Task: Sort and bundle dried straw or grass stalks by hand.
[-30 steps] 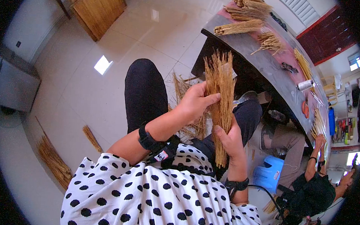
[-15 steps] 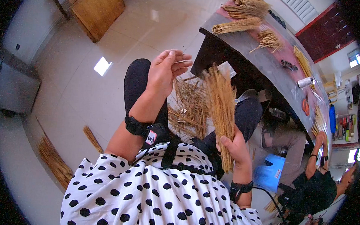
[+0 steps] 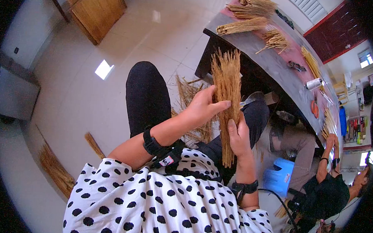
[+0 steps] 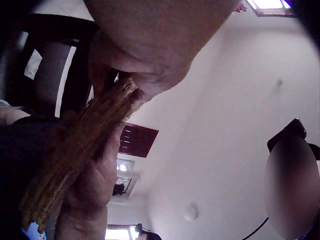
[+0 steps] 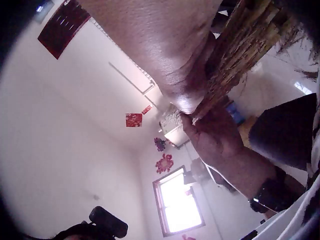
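Observation:
In the head view, an upright bundle of dried straw stalks (image 3: 227,83) stands over the person's lap, feathery ends up and cut ends down. The right hand (image 3: 239,137) grips its lower half, thumb along the front. Higher up, the left hand (image 3: 201,105) holds the bundle from the left side, thumb across the front and the other fingers hidden behind. The left wrist view shows the stalks (image 4: 75,150) running down from the left hand (image 4: 155,60) past the right. In the right wrist view, the bundle (image 5: 245,55) passes beside the right hand (image 5: 170,55).
Loose stalks (image 3: 187,95) litter the floor between the knees. A long table (image 3: 248,40) at the right carries several straw bundles, red-handled scissors (image 3: 314,109) and a white spool (image 3: 314,83). A blue stool (image 3: 278,176) stands near another person (image 3: 326,193). More bundles (image 3: 53,167) lie at left.
Half a second ago the left hand was off the bundle, raised to the left with fingers extended. It is back on the stalks, as a second ago; the right hand has lifted the bundle slightly.

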A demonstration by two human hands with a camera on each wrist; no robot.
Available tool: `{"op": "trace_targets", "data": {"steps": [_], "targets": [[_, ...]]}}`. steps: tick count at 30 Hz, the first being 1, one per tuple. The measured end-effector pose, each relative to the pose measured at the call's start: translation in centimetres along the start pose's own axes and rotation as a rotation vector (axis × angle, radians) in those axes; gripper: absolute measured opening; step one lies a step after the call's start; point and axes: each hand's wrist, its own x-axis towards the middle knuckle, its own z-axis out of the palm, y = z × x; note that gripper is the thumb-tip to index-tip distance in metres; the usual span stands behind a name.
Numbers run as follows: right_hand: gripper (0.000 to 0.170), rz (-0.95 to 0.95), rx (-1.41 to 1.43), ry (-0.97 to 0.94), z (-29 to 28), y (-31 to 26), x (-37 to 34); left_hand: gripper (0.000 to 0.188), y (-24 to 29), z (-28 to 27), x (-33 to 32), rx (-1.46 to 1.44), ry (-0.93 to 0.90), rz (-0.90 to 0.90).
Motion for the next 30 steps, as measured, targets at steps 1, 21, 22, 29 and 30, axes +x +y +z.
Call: {"op": "trace_targets", "data": {"steps": [1,21,22,29,30], "targets": [[0.049,0.0,0.001,0.0,0.1,0.2,0.0,0.037,0.0,-0.1,-0.1,0.028,0.02,-0.017],[0.046,0.047,0.409,-0.025,0.1,0.1,-0.3,0.028,0.0,1.5,-0.6,-0.468,0.089,-0.016],[0.046,0.046,0.408,-0.026,0.2,0.0,-0.4,0.028,0.2,1.5,-0.6,-0.498,0.091,-0.056],[0.054,0.106,0.474,-0.027,0.4,1.1,-0.4,0.03,-0.6,0.9,0.2,-0.505,0.09,-0.154],[0.053,0.102,0.49,-0.023,0.5,1.1,-0.4,0.03,-0.5,0.9,0.2,-0.503,0.089,-0.153]]}}
